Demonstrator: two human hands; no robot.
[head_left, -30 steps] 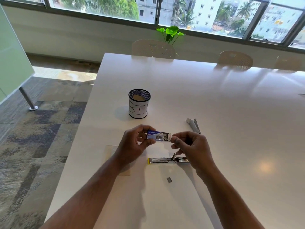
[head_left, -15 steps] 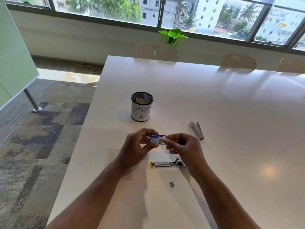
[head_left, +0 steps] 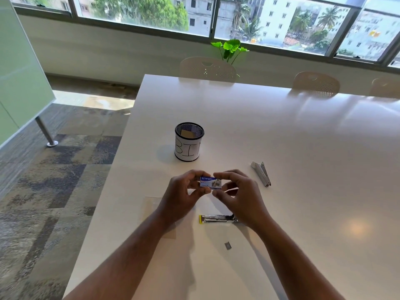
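A small blue and white staple box is held above the white table. My left hand pinches its left end between thumb and fingers. My right hand pinches its right end, fingers curled over the top. Below the hands a metal stapler part with a yellow tip lies flat on the table, its right end hidden under my right wrist. A short strip of staples lies nearer to me.
A black mesh cup labelled BIN stands beyond the hands. A white stapler body lies to the right. A clear plastic piece lies under my left wrist. The table's left edge drops to carpet; chairs line the far side.
The box's inner tray, pulled out on the right a second ago, has been pushed in by my right hand. Both hands now hold the closed box slightly higher.
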